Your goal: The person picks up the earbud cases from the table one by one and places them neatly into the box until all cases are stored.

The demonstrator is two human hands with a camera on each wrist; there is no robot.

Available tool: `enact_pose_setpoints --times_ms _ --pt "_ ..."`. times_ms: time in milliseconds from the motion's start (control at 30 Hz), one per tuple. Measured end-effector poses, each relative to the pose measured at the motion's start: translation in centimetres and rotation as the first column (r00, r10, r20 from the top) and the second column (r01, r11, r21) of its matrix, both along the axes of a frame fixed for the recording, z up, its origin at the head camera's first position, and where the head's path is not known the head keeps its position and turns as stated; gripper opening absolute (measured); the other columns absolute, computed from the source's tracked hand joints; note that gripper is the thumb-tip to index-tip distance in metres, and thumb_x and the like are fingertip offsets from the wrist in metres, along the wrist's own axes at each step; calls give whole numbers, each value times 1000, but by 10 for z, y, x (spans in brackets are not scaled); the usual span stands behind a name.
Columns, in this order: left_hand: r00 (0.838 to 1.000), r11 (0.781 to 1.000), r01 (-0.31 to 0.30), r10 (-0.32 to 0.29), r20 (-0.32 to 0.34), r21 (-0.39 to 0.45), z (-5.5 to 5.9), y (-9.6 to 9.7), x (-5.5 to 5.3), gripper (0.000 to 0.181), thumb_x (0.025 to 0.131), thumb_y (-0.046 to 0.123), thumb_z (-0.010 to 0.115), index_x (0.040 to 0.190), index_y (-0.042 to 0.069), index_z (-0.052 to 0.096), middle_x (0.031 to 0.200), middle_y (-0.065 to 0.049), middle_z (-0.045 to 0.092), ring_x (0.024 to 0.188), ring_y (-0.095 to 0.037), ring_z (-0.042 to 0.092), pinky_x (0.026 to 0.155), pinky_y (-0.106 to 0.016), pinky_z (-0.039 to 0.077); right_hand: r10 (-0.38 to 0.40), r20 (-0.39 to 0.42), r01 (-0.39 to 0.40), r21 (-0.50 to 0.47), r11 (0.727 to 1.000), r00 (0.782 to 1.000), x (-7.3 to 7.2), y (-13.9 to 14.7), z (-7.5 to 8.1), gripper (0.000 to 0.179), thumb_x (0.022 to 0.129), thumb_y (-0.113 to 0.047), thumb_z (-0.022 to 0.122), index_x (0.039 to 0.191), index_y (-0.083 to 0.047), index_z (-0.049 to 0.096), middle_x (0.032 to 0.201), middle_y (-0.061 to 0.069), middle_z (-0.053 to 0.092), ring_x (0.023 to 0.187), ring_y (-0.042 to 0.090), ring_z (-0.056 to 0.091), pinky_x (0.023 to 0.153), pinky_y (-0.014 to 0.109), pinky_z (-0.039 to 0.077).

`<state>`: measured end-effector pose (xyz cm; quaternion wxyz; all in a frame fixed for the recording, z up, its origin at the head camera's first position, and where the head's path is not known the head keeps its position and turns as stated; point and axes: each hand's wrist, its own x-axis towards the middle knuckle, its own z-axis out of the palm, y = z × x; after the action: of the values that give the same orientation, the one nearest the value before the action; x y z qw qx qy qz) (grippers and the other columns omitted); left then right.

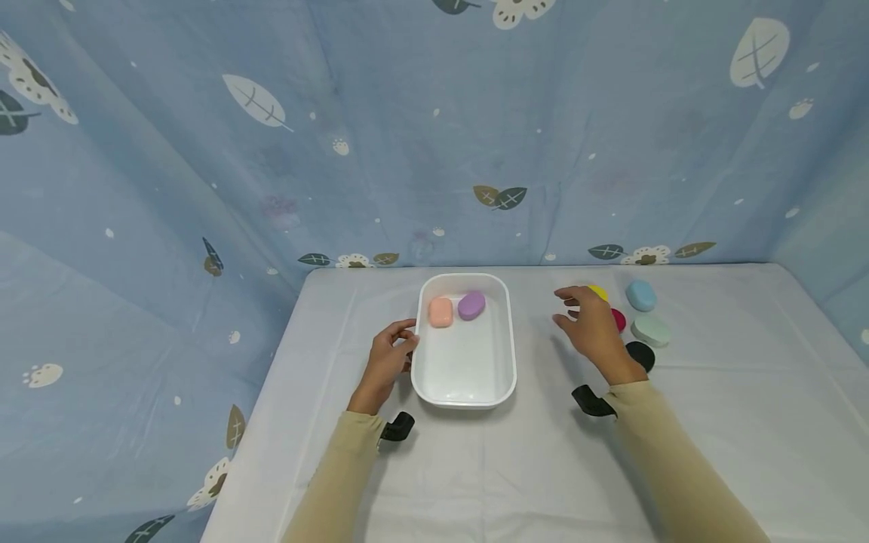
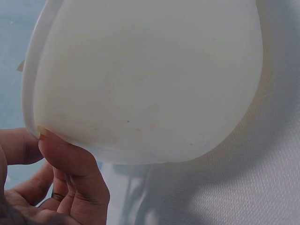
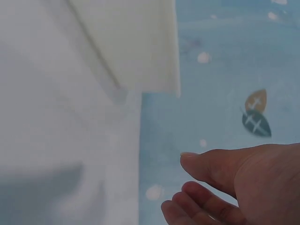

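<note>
A white rectangular tray (image 1: 465,377) stands in the middle of the table in the head view. Inside, near its far end, lie a peach rounded-square soap-like piece (image 1: 440,312) and a purple oval one (image 1: 471,305). My left hand (image 1: 388,363) is at the tray's left side. Thumb and finger meet the tray's rim (image 2: 29,89) in the left wrist view, with the other fingers curled below. To the right of the tray hovers my right hand (image 1: 592,330), fingers loosely bent and thumb apart, holding nothing. It partly covers a yellow piece (image 1: 599,291) and a red piece (image 1: 618,320).
Beyond the right hand lie a light-blue piece (image 1: 641,295), a pale green one (image 1: 652,330) and a black round one (image 1: 641,355). White cloth covers the table (image 1: 475,483). A blue patterned curtain (image 1: 407,151) hangs along the table's back edge.
</note>
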<state>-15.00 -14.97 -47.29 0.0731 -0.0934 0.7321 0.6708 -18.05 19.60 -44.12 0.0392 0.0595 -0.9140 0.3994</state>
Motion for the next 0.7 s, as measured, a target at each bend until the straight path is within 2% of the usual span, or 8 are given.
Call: enact_pose_setpoints --times_ms 267,367,700 --pt "1000 1000 1 -1 3 -3 -1 0 -1 40 106 5 60 146 0 58 111 -10 55 69 -16 53 56 -26 49 -91 6 91 16 996 996 16 33 -14 44 95 6 71 137 13 58 131 36 56 117 52 59 101 63 52" --pt "1000 1000 2 -2 3 -1 -1 0 -1 40 106 5 60 146 0 58 111 -10 55 69 -16 53 56 -26 49 -132 22 132 20 991 991 21 41 -17 45 96 5 71 138 12 57 134 36 55 120 51 56 103 65 50" --pt "1000 1000 -6 6 4 -7 -1 0 -1 40 106 6 60 146 1 59 111 -10 55 69 -15 53 56 -26 49 -203 45 203 10 979 978 27 62 -23 46 96 6 69 138 14 56 131 36 57 117 54 59 97 64 54"
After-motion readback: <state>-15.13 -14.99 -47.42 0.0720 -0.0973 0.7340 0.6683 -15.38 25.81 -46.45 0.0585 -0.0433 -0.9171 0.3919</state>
